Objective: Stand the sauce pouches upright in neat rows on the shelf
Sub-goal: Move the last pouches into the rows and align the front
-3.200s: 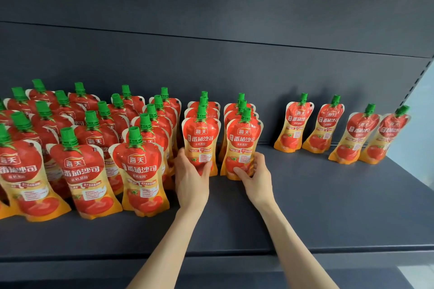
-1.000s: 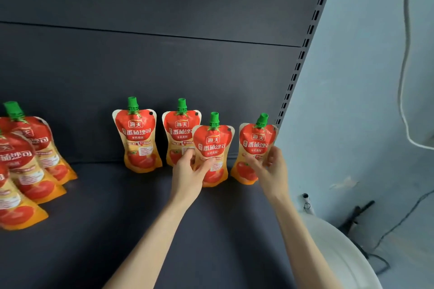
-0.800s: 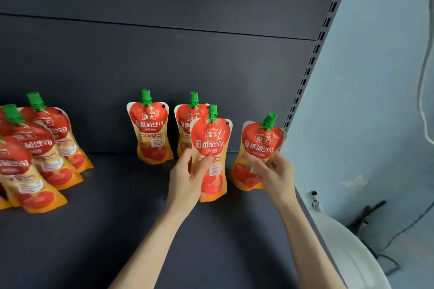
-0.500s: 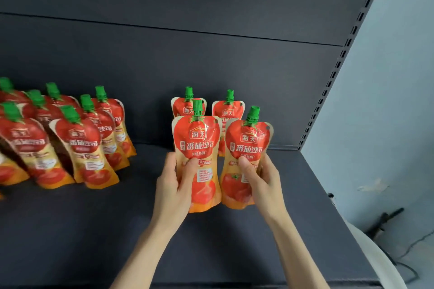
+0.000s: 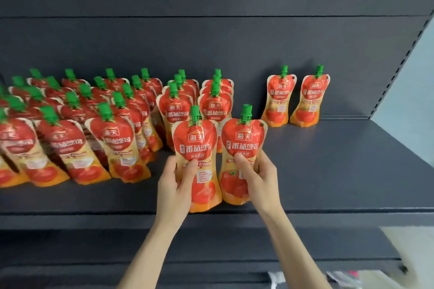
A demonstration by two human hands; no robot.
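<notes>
Two hands each hold one sauce pouch upright: the left hand (image 5: pixel 175 191) curls fingers and thumb round the left pouch (image 5: pixel 197 148), and the right hand (image 5: pixel 259 180) grips the right pouch (image 5: pixel 243 141). The pouches are side by side near the front edge of the shelf (image 5: pixel 328 171). At eleven o'clock stand two short files (image 5: pixel 173 110), at nine o'clock packed rows (image 5: pixel 110 136), and at one o'clock a lone pair (image 5: pixel 280 98) against the back panel (image 5: pixel 234 42)

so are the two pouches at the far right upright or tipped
Upright: both far-right pouches stand on their bases on the shelf, green caps on top.
</notes>
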